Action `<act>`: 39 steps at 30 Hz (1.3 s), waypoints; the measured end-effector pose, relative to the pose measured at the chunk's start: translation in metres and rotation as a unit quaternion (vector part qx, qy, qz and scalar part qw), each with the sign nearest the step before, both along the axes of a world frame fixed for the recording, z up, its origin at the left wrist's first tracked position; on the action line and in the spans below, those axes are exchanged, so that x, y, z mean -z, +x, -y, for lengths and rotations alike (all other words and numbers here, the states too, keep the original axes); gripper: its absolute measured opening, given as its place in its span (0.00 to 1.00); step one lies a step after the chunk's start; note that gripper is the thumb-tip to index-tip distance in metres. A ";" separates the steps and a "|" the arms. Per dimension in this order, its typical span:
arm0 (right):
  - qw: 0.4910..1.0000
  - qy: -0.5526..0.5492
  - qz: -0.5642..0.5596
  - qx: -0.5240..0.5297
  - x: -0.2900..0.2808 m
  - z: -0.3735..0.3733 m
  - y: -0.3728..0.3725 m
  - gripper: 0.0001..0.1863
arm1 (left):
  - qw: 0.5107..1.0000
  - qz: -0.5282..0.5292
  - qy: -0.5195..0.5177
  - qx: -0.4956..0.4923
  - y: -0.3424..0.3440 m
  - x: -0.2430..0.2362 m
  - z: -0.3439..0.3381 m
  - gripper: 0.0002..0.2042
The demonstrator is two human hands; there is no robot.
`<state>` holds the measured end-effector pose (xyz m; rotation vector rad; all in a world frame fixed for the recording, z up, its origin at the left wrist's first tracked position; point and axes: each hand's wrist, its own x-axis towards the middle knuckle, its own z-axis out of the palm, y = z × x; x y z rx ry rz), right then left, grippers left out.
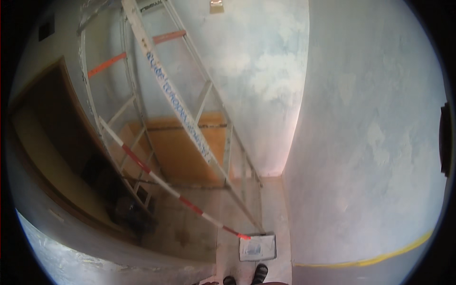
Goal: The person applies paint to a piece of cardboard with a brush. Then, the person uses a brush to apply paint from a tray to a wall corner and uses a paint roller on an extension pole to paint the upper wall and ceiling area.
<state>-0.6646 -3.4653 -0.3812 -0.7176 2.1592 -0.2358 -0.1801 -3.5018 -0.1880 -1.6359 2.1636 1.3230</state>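
Only a dark sliver of what looks like my left hand (pixel 209 283) shows at the lower edge; its fingers cannot be made out. My right hand is not clearly visible. A brown sliver at the bottom, right of my feet, is too small to identify. Ahead on the floor lies a shallow dark-rimmed tray (pixel 257 247) with whitish contents. A red-and-white striped pole (pixel 166 184) slants from the ladder down to the tray, its orange-red lower end over the tray's upper edge. Neither hand visibly touches the pole or tray.
A tall paint-spattered stepladder (pixel 178 107) stands ahead to the left. Behind it is an orange-brown panel (pixel 185 152). A dark doorway (pixel 71 137) opens on the left. Patchy pale-blue walls (pixel 361 142) rise ahead and right. My sandalled feet (pixel 260 274) are near the tray.
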 end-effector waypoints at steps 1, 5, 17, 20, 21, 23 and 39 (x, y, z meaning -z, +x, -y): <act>1.000 -0.008 0.010 -0.024 -0.003 0.031 0.001 0.17 | 1.000 0.007 -0.013 -0.023 -0.002 0.012 -0.010 0.37; 0.997 -0.040 0.019 -0.069 -0.021 0.136 -0.026 0.16 | 0.990 -0.124 0.025 -0.053 -0.057 -0.054 0.045 0.28; 0.975 -0.083 0.051 -0.201 -0.089 0.303 -0.035 0.16 | 0.993 -0.050 0.041 -0.097 -0.101 -0.080 0.096 0.28; 0.969 -0.074 0.058 -0.227 -0.092 0.312 -0.026 0.16 | 0.992 -0.028 0.035 -0.117 -0.097 -0.084 0.084 0.30; 0.968 -0.071 0.059 -0.234 -0.093 0.314 -0.023 0.16 | 0.992 -0.022 0.033 -0.123 -0.096 -0.085 0.080 0.30; 0.965 -0.064 0.063 -0.247 -0.093 0.315 -0.017 0.16 | 0.990 -0.010 0.033 -0.138 -0.093 -0.085 0.070 0.32; 0.949 -0.046 0.069 -0.306 -0.104 0.328 0.024 0.16 | 0.979 0.062 -0.024 -0.192 -0.066 -0.082 0.021 0.41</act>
